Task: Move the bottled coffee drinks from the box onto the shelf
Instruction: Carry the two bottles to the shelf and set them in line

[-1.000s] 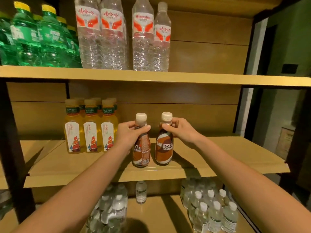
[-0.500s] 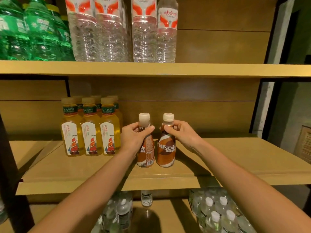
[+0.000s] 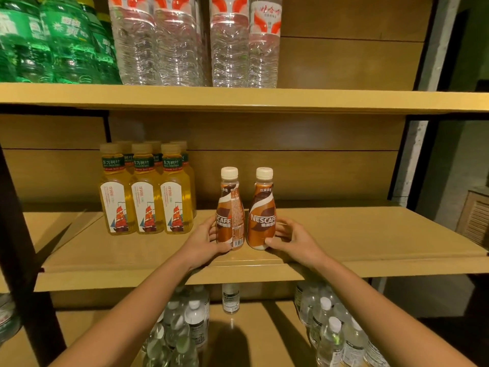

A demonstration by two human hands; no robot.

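Note:
Two brown Nescafe coffee bottles with cream caps stand upright side by side near the front of the middle wooden shelf (image 3: pixel 370 250). My left hand (image 3: pixel 203 241) wraps the lower part of the left coffee bottle (image 3: pixel 229 210). My right hand (image 3: pixel 291 239) holds the base of the right coffee bottle (image 3: pixel 262 210) with thumb and fingers. Both bottles rest on the shelf board. The box is out of view.
Several yellow tea bottles (image 3: pixel 146 192) stand just left of the coffee bottles. Large clear water bottles (image 3: pixel 190 41) and green bottles (image 3: pixel 53 41) fill the upper shelf. Small water bottles (image 3: pixel 333 329) crowd the lower shelf. A dark post (image 3: pixel 23 234) frames the left side.
Both hands slid down from the bottle necks to the lower bodies. The two bottles now stand upright a little deeper on the shelf, and the view has dipped closer.

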